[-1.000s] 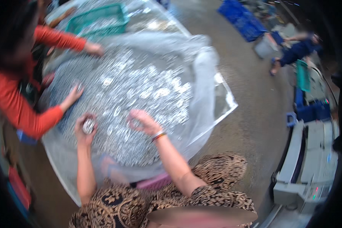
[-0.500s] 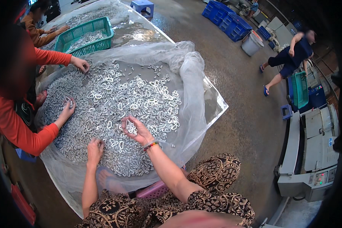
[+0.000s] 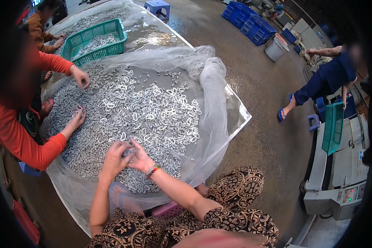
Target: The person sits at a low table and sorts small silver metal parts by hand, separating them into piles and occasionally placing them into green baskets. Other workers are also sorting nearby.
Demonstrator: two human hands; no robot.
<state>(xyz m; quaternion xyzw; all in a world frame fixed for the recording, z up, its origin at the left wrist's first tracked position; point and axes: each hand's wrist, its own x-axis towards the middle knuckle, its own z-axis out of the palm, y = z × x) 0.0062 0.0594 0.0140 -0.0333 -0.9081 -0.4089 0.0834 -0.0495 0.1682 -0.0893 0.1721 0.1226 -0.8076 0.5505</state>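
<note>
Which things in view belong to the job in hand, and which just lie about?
Apparently in use:
- left hand
- right hand
- small grey pieces
- pale loops
- white netting

Seemingly lying about:
- blue crates
- grey bucket
- blue stool at top

Silvery grey pieces (image 3: 95,151), black-and-tan patterned clothes (image 3: 236,188), green basket (image 3: 107,53), orange-red sleeves (image 3: 37,152), blue crates (image 3: 259,30)

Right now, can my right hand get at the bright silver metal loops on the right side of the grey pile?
Probably yes: nothing stands between your right hand and the bright silver loops, though that hand seems busy against your left hand.
</note>
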